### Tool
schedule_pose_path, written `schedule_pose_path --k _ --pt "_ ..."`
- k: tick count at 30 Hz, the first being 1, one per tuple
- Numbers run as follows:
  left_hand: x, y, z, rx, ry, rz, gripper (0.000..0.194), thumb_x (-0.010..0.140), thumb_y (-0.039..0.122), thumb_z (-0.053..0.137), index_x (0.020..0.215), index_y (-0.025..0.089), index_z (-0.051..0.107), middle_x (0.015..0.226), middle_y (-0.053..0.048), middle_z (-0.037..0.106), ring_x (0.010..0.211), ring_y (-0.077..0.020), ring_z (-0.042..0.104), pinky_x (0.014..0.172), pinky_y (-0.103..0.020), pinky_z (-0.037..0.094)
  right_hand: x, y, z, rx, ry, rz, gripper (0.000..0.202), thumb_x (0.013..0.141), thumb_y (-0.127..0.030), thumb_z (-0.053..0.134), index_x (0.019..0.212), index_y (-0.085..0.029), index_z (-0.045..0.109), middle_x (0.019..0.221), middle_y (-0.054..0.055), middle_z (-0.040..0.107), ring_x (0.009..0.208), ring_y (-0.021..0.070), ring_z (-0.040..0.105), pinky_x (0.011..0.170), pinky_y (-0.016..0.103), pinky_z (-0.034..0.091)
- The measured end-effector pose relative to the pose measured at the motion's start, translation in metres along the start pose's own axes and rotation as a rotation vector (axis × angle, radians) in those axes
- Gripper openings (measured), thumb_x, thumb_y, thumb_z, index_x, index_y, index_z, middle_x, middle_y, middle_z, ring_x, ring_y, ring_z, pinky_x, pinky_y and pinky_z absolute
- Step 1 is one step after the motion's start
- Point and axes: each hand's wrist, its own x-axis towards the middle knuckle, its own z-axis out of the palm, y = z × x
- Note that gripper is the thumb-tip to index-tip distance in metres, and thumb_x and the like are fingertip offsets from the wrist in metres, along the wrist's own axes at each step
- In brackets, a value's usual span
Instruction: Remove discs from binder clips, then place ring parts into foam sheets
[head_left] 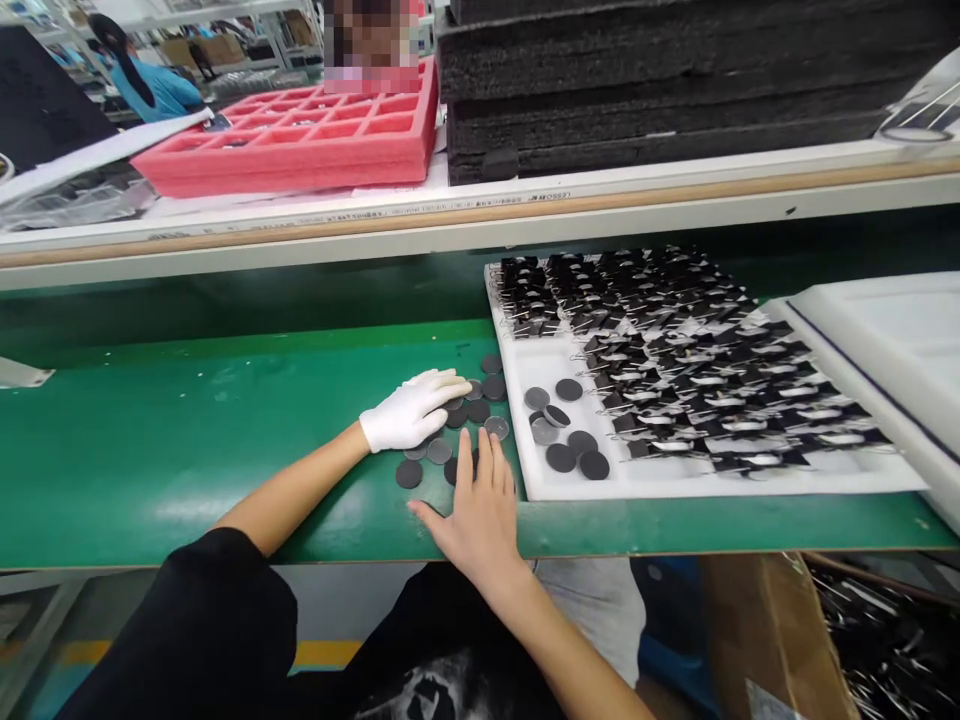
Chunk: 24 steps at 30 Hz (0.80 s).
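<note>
Head view: The left hand (409, 412), in a white glove, lies with fingers extended close together, pointing right, over dark round discs (478, 411) on the green tabletop (187, 430). Its fingertips are at the discs; whether anything sits beneath the palm cannot be told. The right hand (480, 515), bare, is spread, thumb out to the left, fingers pointing far; its fingertips are among the nearer discs, contact uncertain, with no grip seen.

The left forearm reaches in from the near left, the right from the near right.

Count: at least eleven discs on the tabletop, some partly covered by the hands; at least seven more discs in the near left part of one white tray (538, 358), just right of the hands. Black wired parts (697, 385) on that tray overlap too densely to count. On the far shelf (300, 225): one red foam tray (285, 170).
</note>
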Motion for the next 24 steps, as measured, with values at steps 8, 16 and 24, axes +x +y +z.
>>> schedule_pose_path --k 8,16,24 --pt "-0.045 0.031 -0.003 0.19 -0.214 0.053 0.121 0.065 0.085 0.071 0.163 0.024 0.035 0.171 -0.024 0.019 0.154 -0.0555 0.018 0.121 -0.074 0.019 -0.023 0.014 -0.025 -0.064 -0.069 -0.141 0.089 0.089 -0.065 0.067 0.157 -0.014 0.041 0.165 0.026 0.03 0.148 0.0454 0.031 0.113 0.062 0.035" --pt "-0.039 0.047 0.006 0.32 -0.084 0.035 0.049 0.082 0.051 0.069 0.124 0.024 0.069 0.153 -0.02 0.046 0.142 -0.0417 0.044 0.108 -0.06 0.04 -0.023 0.017 -0.023 -0.083 -0.014 -0.197 0.035 0.099 -0.038 0.055 0.126 -0.019 0.067 0.129 0.016 0.063 0.122 0.0339 0.049 0.105 0.051 0.035" --pt "-0.036 0.075 0.019 0.389 -0.096 -0.071 0.036 0.084 0.05 0.066 0.109 0.023 0.07 0.156 -0.013 0.05 0.127 -0.0402 0.051 0.094 -0.057 0.046 -0.028 0.027 -0.023 -0.091 0.099 -0.35 0.021 0.098 -0.033 0.053 0.089 -0.021 0.068 0.098 0.01 0.067 0.098 0.0253 0.053 0.076 0.036 0.033"
